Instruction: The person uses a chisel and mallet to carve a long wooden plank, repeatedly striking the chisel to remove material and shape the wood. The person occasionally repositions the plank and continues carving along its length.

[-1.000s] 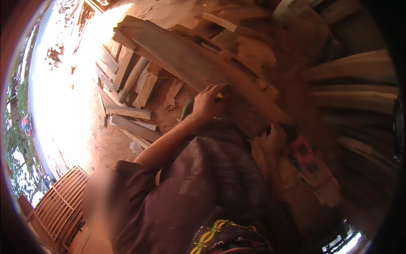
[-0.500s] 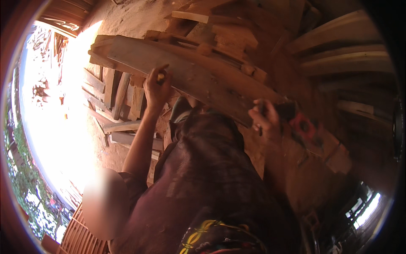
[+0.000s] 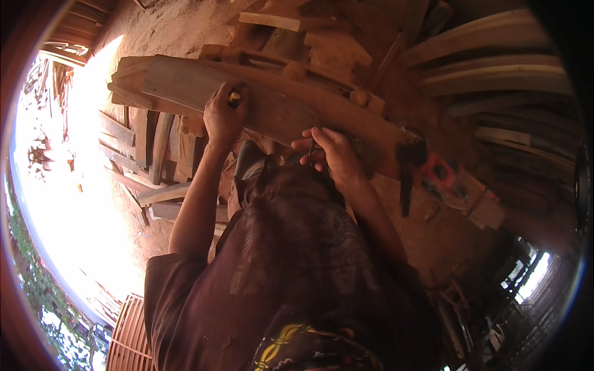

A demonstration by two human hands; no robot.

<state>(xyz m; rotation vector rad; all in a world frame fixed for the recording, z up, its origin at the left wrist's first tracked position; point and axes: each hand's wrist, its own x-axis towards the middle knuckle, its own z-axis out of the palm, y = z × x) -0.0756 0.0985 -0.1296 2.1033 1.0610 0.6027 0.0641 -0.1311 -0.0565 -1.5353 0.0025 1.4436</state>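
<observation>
Left hand point(image 3: 224, 117) grips a small yellow piece point(image 3: 234, 96) on the plank point(image 3: 272, 105) running left-right; right hand point(image 3: 331, 154), fingers curled, nearer.

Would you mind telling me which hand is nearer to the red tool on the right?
Right. The right hand is beside the plank's lower edge, a short way left of the red tool; the left hand rests on the plank, farther left.

Our left hand point(image 3: 224, 117) rests on the long plank point(image 3: 278, 105), our right hand point(image 3: 331, 154) just before it (power tool point(image 3: 442, 176) to its right).
</observation>
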